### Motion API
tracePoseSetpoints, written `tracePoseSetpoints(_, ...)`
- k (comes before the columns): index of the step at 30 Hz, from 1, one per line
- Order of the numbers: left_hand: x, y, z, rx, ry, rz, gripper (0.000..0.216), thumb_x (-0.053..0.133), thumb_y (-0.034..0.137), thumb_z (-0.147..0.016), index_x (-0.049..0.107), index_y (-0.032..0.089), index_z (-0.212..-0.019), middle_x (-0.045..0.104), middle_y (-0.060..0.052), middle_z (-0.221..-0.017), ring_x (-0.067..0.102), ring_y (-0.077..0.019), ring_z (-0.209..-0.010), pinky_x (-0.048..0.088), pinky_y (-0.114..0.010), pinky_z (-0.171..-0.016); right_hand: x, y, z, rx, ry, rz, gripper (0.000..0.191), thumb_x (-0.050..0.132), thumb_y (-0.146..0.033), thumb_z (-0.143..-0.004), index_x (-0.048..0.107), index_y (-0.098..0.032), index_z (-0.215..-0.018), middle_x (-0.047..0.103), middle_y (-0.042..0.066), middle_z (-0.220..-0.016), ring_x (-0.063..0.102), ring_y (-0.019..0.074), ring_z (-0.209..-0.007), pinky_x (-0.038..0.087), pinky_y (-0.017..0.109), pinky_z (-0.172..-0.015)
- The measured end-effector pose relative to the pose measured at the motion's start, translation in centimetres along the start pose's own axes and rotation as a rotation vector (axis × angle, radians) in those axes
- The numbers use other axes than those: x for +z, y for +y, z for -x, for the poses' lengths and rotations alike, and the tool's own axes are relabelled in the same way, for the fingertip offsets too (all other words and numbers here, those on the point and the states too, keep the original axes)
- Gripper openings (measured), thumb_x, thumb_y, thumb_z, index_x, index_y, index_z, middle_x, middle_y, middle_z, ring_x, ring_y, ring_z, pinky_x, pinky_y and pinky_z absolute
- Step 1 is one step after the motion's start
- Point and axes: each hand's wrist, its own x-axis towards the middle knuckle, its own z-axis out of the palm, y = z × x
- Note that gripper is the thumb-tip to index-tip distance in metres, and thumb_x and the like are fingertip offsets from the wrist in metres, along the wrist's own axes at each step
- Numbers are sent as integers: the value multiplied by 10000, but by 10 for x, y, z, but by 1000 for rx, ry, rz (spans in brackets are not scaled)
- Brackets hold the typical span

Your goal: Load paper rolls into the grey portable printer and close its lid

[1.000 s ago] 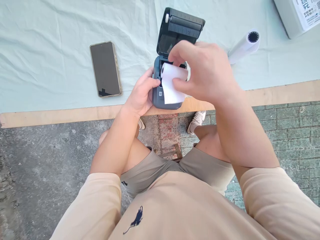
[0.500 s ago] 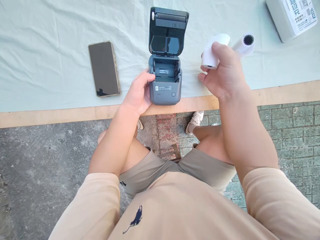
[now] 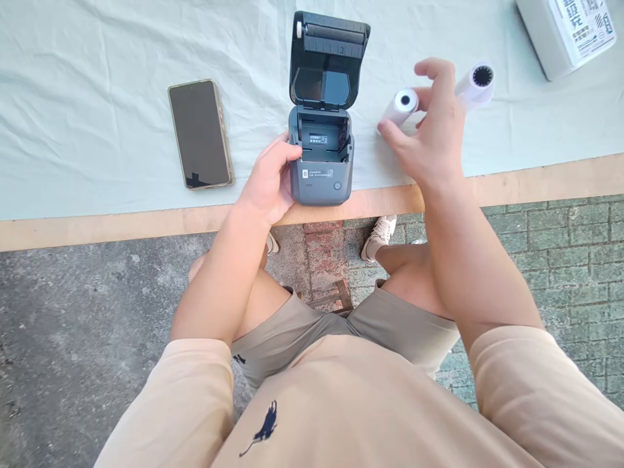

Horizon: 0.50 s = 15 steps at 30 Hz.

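Observation:
A small dark grey label printer (image 3: pixel 322 175) stands near the table's front edge with its lid (image 3: pixel 329 58) flipped up and its paper bay empty. My left hand (image 3: pixel 268 179) grips the printer's left side, thumb on its top edge. My right hand (image 3: pixel 429 133) hovers to the right of the printer with fingers spread. A white paper roll (image 3: pixel 400 106) lies on the cloth just under those fingers; the hand no longer closes round it.
A second, longer white roll (image 3: pixel 475 81) lies further right. A black phone (image 3: pixel 199 133) lies face up left of the printer. A grey box (image 3: pixel 565 32) sits at the far right corner. Pale cloth (image 3: pixel 97 97) covers the table, leaving a bare wooden front edge (image 3: pixel 97 227).
My right hand lifted the paper roll out of the printer, carried it right, set it on the cloth and opened. My left hand stayed on the printer.

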Motion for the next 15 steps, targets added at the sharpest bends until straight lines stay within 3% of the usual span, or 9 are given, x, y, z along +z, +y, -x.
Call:
tracePoseSetpoints(3, 0, 0, 0, 7, 9, 6, 91, 551, 225, -864, 628, 184, -892, 705, -49, -882, 729, -250, -1153, 620, -350, -982, -13, -1, -4, -169, 295, 21, 211, 571, -183, -848, 436, -312, -945, 604, 51, -913, 603, 254, -814, 419, 395, -753)
tracePoseSetpoints(5, 0, 0, 0, 5, 8, 7, 81, 553, 212, -857, 627, 187, -877, 706, -48, -850, 735, -247, -1140, 619, -334, -981, -21, 8, -11, -211, 540, 160, 294, 539, -114, -788, 355, -320, -887, 531, 77, -938, 561, 263, -831, 418, 406, -807)
tracePoseSetpoints(6, 0, 0, 0, 5, 4, 9, 85, 552, 208, -857, 632, 189, -879, 707, -46, -834, 739, -241, -1129, 618, -325, -981, -24, 14, -15, -168, 602, 235, 378, 559, -78, -732, 315, -325, -882, 512, 87, -963, 534, 271, -855, 418, 419, -857)
tracePoseSetpoints(10, 0, 0, 1, 14, -10, -3, 139, 563, 227, -865, 675, 195, -940, 728, -33, -833, 747, -223, -1106, 620, -304, -978, -24, 38, -28, 180, 510, 288, 622, 694, 10, -613, 255, -344, -875, 519, 119, -1069, 458, 286, -975, 373, 434, -976)
tracePoseSetpoints(15, 0, 0, 1, 17, -2, -27, 92, 583, 240, -852, 655, 212, -899, 728, -38, -835, 739, -242, -1137, 619, -314, -984, -18, 42, -32, 257, 467, 228, 580, 565, 85, -613, 249, -351, -827, 433, 1, -888, 338, 188, -740, 341, 363, -825)
